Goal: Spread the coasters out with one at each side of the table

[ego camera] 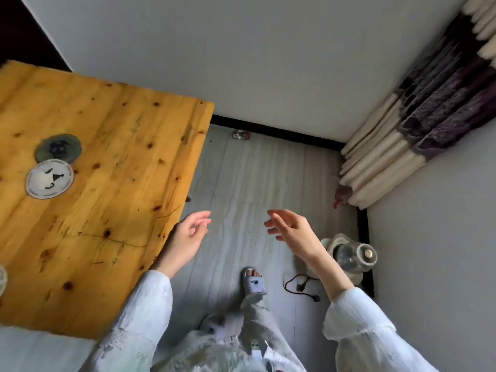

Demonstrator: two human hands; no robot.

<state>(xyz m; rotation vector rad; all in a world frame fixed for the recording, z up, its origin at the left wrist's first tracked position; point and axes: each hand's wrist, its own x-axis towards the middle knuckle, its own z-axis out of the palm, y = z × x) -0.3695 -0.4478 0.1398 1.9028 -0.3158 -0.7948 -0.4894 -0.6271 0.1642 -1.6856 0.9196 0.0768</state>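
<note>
A wooden table (112,183) fills the left of the head view. Two round coasters lie on it side by side: a white one with a face drawing (49,179) and a dark green one (59,148) just beyond it, their edges touching or overlapping. A pale round edge of another object (2,280) shows at the frame's left border. My left hand (188,234) hovers off the table's right edge, fingers apart, holding nothing. My right hand (291,229) is further right over the floor, also open and empty.
Grey floor lies below my hands, with my slippered foot (253,280). A glass jar-like object (351,255) and a dark cord (300,284) sit by the right wall. A striped curtain (418,108) hangs in the corner. A small wrapper (240,134) lies by the baseboard.
</note>
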